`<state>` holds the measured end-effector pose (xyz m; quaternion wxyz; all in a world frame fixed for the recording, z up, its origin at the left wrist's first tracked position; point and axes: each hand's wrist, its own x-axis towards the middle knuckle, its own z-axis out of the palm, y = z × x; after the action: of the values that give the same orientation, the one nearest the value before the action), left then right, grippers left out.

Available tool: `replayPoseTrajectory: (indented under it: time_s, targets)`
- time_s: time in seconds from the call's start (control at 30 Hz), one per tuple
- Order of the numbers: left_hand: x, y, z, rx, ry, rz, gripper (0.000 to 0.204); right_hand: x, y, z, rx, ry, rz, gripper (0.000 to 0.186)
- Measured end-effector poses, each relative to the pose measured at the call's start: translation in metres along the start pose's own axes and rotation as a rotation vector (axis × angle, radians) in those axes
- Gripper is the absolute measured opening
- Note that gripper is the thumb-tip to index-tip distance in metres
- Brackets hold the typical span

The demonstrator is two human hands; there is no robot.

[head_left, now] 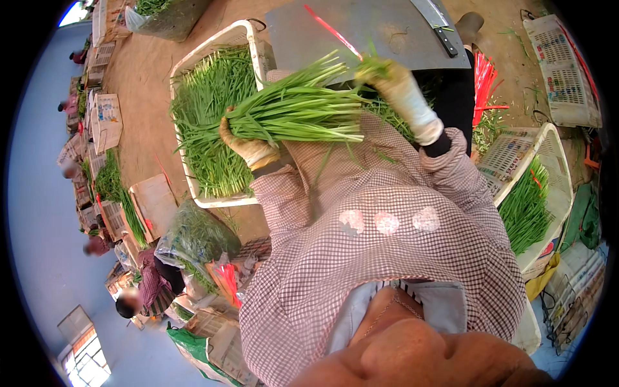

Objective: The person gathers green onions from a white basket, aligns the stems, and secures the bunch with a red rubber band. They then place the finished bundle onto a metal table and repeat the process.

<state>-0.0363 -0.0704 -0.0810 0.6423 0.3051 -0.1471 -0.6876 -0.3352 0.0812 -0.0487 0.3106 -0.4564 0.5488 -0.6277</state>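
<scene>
A thick bunch of garlic chives (303, 106) lies across my gloved left hand (248, 145), whose fingers are wrapped round its leafy part. The pale cut stems point right, above my lap. My right hand (387, 74), in a dirty light glove, is lifted beyond the stem ends and smeared by motion. Green leaf bits show at its closed fingers. A red tie strip (329, 29) lies on the grey board (303, 39) and reaches close to that hand. Beneath the left hand stands a white plastic crate (175, 84) filled with loose chives (216, 97).
A knife (438, 29) with a black handle rests at the board's right edge. Red strips (483, 84) lie to my right, near a white crate (558, 187) of chives. Other people sit at the left among crates; one person (155, 277) is nearer. A bagged green heap (200, 235) lies close by.
</scene>
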Motion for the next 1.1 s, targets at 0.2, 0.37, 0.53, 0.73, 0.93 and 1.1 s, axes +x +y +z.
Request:
replayPoseTrajectory:
  time_s: [0.2, 0.37, 0.53, 0.73, 0.93, 1.1]
  targets:
    - [0.002, -0.007, -0.017, -0.020, -0.032, 0.010, 0.041, -0.009, 0.018, -0.075, 0.574, -0.039, 0.013, 0.032]
    - [0.007, -0.013, -0.009, 0.043, -0.026, 0.019, 0.044, -0.024, -0.005, 0.001, -0.770, -0.209, -0.140, 0.037]
    - [0.016, -0.002, -0.013, 0.042, -0.077, 0.009, 0.042, -0.004, -0.034, -0.025, -0.831, -0.321, -0.097, 0.029]
    - [0.014, -0.001, -0.027, -0.050, -0.085, -0.047, 0.040, -0.012, -0.030, -0.105, 0.438, -0.060, 0.191, 0.026]
    - [0.010, -0.016, -0.022, 0.039, 0.021, 0.004, 0.045, -0.035, 0.027, -0.028, -0.015, -0.339, 0.453, 0.047]
    - [0.000, -0.022, -0.013, 0.017, -0.010, -0.035, 0.046, -0.032, 0.016, 0.043, 0.468, -0.290, 0.443, 0.047]
